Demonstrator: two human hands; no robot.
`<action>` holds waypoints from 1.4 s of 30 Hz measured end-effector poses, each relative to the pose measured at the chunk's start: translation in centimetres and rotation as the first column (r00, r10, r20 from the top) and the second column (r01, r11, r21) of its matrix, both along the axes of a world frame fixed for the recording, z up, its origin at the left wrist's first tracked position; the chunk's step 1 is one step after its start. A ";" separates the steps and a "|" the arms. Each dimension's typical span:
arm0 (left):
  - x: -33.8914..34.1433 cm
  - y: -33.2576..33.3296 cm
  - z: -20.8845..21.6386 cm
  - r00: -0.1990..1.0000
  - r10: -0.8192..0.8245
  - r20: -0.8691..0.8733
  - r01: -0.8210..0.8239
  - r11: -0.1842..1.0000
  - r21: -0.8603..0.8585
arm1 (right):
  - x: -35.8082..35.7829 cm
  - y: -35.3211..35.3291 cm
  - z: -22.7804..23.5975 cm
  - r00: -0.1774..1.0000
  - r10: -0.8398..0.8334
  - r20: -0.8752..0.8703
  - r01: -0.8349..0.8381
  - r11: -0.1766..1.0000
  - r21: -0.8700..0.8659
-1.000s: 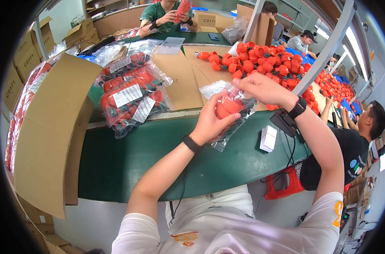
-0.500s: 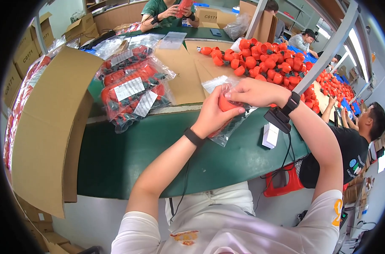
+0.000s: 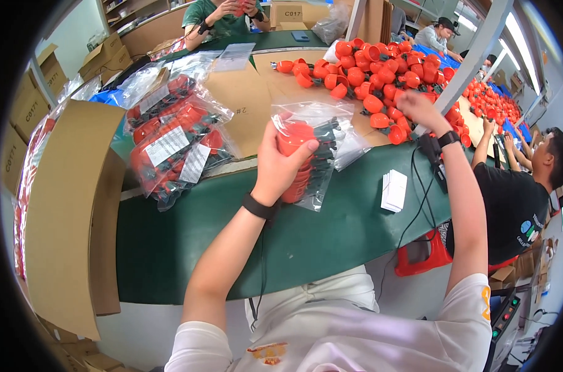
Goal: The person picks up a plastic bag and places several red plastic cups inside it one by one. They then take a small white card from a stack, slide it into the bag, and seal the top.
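My left hand (image 3: 275,164) is closed round a clear plastic bag (image 3: 317,199) above the green table. Inside the bag is a nested stack of red cup-shaped parts (image 3: 295,137) with dark green ends; my thumb lies across the front. My right hand (image 3: 421,111) is over the near right side of a large heap of loose red cup-shaped parts (image 3: 380,75). Its fingers are smeared by motion, so whether they grip a part cannot be told. Filled bags of the same red parts (image 3: 176,146), with white labels, lie stacked left of my left hand.
A tall cardboard box (image 3: 64,204) stands at the left. White slips (image 3: 393,191) lie on the green table (image 3: 232,248) at the right, near a black cable. Flattened cardboard (image 3: 256,84) lies under the heap. A grey post (image 3: 476,56) rises beside it. A person (image 3: 507,198) sits at the right.
My right hand has left the bag and moved right to the heap of red parts. My left hand keeps the bag, now more upright with its stack showing. The view has shifted slightly.
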State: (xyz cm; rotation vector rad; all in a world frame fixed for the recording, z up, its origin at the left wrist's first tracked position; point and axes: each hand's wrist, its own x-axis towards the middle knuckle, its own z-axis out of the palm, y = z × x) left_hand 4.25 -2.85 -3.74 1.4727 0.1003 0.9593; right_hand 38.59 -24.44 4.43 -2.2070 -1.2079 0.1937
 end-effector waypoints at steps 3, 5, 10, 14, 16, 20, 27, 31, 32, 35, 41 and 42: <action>-0.5 0.7 -0.7 0.999 0.026 -0.025 -0.027 1.000 -0.010 | 0.5 -0.9 -7.1 0.944 -0.223 0.243 0.263 0.953 -0.147; -0.1 0.4 -0.8 0.999 0.024 -0.033 -0.024 1.000 0.012 | 1.6 -2.6 -10.1 0.945 -0.154 0.288 0.191 0.976 -0.107; -0.6 0.7 -0.5 0.998 0.039 -0.041 -0.038 0.999 0.026 | 0.4 -2.1 -9.0 0.949 -0.237 0.210 0.238 0.971 0.022; -0.6 0.8 -0.6 0.999 -0.007 -0.038 0.006 0.999 -0.050 | -1.4 -0.7 -6.4 0.931 0.190 0.311 -0.177 0.982 -0.070; -0.6 0.8 -0.5 0.999 -0.015 -0.036 0.014 0.999 -0.047 | -3.4 1.4 -6.5 0.892 0.359 0.273 -0.346 0.933 -0.098; -0.5 0.6 -0.2 1.000 0.018 -0.017 -0.018 0.999 0.045 | -7.1 4.6 -7.5 0.789 0.555 0.263 -0.508 0.831 -0.229; -0.5 0.4 0.3 1.000 0.020 -0.006 -0.020 0.999 0.029 | -11.5 3.1 -7.4 0.959 0.285 0.001 -0.284 0.957 0.061; -0.6 1.0 -0.1 1.000 0.024 -0.015 -0.024 0.999 0.030 | -18.4 1.0 -9.5 0.996 -0.065 0.055 0.070 0.992 -0.100; -0.4 0.9 -0.1 1.000 0.017 -0.019 -0.016 1.000 0.023 | -19.1 0.7 -11.2 0.986 -0.042 0.164 0.063 0.990 -0.129; -0.2 0.8 -0.2 1.000 -0.015 -0.016 0.015 1.000 0.013 | -19.0 0.8 -13.7 0.963 -0.030 0.270 0.057 0.994 -0.094; -1.2 0.6 0.5 0.999 -0.024 -0.035 0.029 0.988 0.150 | -19.6 -1.4 -6.7 0.979 -0.136 0.151 0.103 0.972 0.212; -1.2 0.7 0.6 1.000 -0.004 -0.029 0.008 0.989 0.144 | -20.1 -2.2 -3.7 0.975 -0.167 0.144 0.118 0.947 0.299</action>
